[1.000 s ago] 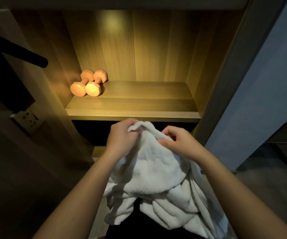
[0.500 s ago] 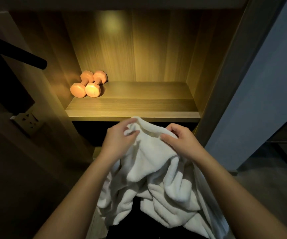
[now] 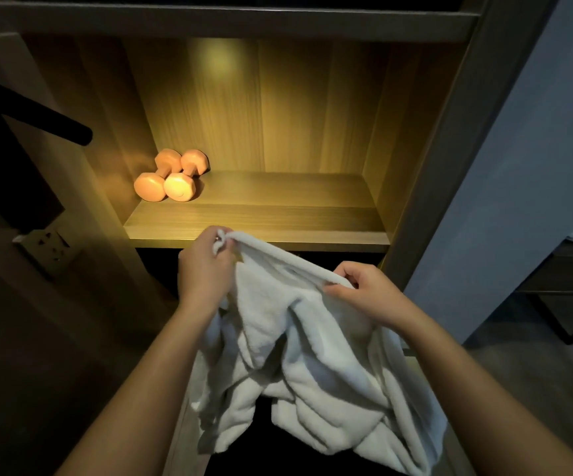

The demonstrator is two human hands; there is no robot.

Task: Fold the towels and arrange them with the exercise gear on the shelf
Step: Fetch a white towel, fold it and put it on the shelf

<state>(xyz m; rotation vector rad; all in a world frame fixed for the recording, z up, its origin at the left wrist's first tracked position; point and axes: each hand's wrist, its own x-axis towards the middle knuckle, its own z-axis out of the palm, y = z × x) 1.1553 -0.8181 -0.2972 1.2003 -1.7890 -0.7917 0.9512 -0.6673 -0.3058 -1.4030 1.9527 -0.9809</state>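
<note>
At the far left a black rod [image 3: 37, 113] juts out slantwise from the dark. Below it a pale wall socket [image 3: 49, 247] is set into a dim brown surface [image 3: 20, 338]. To the right stands a faintly lit blue-grey wall [image 3: 519, 166], and past its edge a dark wooden piece of furniture [image 3: 560, 269] stands on thin black legs [image 3: 553, 319] over a grey floor [image 3: 536, 389].

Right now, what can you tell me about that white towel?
The white towel looks thick and fluffy, like terry. It is unfolded and rumpled, hanging in loose folds before the lit wooden shelf. The left hand pinches a corner, the right hand pinches the edge further along, that hem stretched between them.
</note>
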